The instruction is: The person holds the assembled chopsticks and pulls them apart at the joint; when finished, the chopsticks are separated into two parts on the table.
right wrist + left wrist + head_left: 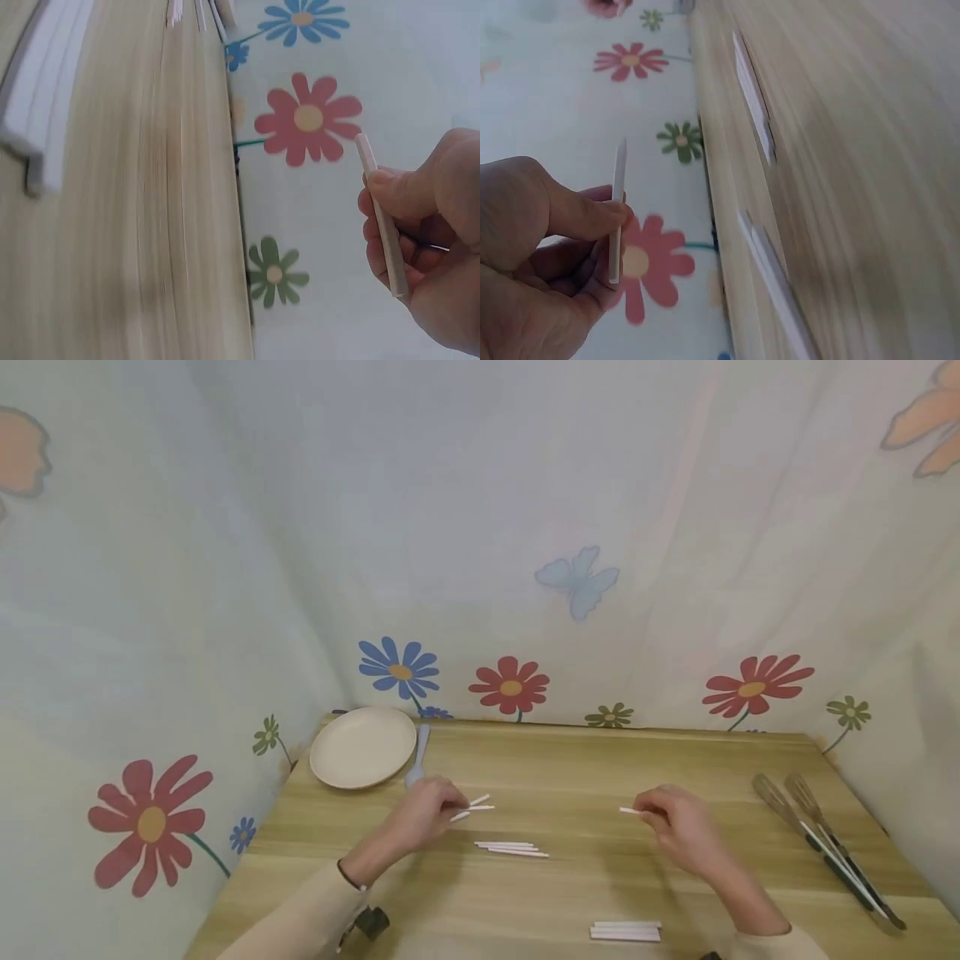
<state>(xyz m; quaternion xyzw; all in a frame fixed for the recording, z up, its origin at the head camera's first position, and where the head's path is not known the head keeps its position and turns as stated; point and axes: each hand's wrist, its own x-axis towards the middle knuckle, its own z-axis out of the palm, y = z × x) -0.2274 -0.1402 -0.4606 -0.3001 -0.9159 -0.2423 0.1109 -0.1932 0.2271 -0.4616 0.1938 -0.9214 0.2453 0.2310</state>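
Observation:
My left hand (429, 810) pinches a slim white stick (618, 214) between thumb and fingers, raised above the tabletop in the left wrist view. In the head view, several stick ends show just right of that hand; which one it holds is hard to tell there. My right hand (681, 828) pinches another white stick (384, 225), whose tip points left in the head view. Between the hands, nearer to me, lies a small group of white sticks (513, 850) side by side. A second bundle of sticks (626, 932) lies by the table's front.
On the wooden table (555, 777) a cream plate (363, 748) sits at the back left, a grey-blue spoon (422, 747) beside it. Two long-handled utensils (832, 852) lie along the right edge. Flower-printed cloth (450, 527) hangs behind and at both sides.

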